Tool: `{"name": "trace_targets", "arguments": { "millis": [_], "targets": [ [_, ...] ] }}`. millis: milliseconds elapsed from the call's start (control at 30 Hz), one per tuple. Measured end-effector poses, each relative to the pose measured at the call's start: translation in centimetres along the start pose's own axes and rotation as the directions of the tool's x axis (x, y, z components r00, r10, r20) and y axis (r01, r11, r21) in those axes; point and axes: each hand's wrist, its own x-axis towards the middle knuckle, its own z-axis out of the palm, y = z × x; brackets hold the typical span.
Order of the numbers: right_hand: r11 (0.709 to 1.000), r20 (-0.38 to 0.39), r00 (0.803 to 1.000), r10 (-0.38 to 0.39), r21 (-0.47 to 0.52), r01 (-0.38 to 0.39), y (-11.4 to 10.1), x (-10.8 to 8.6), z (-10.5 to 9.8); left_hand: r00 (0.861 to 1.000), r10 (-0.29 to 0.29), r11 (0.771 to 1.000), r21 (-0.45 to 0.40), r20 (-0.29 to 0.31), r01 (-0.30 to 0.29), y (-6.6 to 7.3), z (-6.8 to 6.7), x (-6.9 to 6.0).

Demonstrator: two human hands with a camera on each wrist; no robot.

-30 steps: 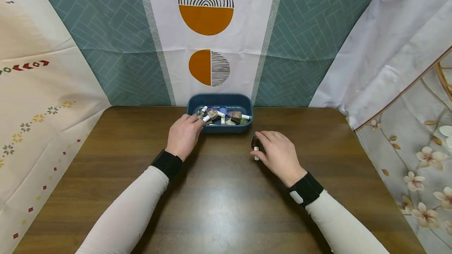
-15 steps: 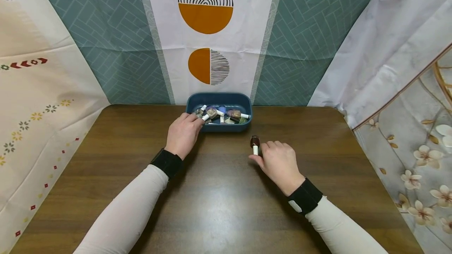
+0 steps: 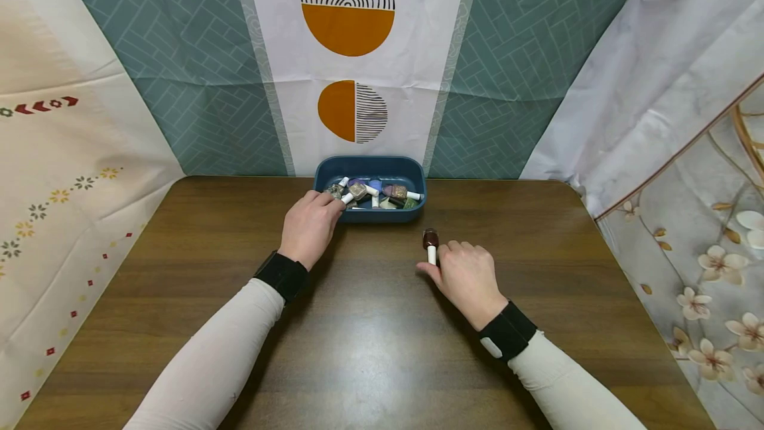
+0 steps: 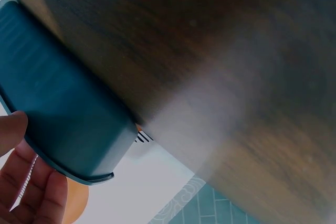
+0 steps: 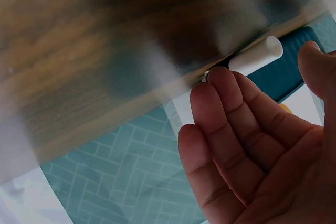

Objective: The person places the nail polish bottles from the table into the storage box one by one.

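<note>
At the far side of the table stands a dark blue plastic bin, with several nail polish bottles heaped inside it. My left hand pinches the bin's near left rim; the left wrist view shows the thumb on its outer wall. To the right and nearer lies a dark red nail polish bottle, its white cap pointing towards me. Right beside it is my right hand, thumb spread away and fingers loosely extended, gripping nothing. Whether the fingertips touch the bottle cannot be told.
The brown wooden table reaches back to a hanging cloth just behind the bin. Pale patterned fabric hangs on the left, and more fabric on the right.
My right hand has let go of the nail polish bottle, its thumb coming off the cap, and has drawn slightly back towards me. The left hand has stayed on the bin.
</note>
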Motion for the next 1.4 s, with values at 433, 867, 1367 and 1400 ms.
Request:
{"name": "trace_targets", "arguments": {
  "millis": [433, 867, 1367, 1400],
  "targets": [
    [1.0, -0.022, 1.0, 0.006, 0.006, -0.006, 0.0, 0.1, 0.4, 1.0, 0.004, 1.0, 0.004, -0.001, -0.004, 0.1, 0.1, 0.0],
    [1.0, 0.05, 0.999, 0.016, -0.009, -0.015, 0.2, 0.4, 0.3, 1.0, 0.011, 1.0, 0.006, 0.001, -0.011, 0.1, 0.2, 0.0],
    [0.999, 0.039, 0.999, 0.031, -0.03, -0.03, 1.0, 0.6, 0.3, 1.0, 0.008, 1.0, 0.003, -0.015, -0.008, 0.0, 0.3, 0.0],
    [0.999, 0.036, 0.999, 0.033, -0.03, -0.032, 1.1, 0.6, 0.3, 1.0, 0.008, 1.0, 0.001, -0.015, -0.008, 0.0, 0.3, 0.0]
  ]
}}
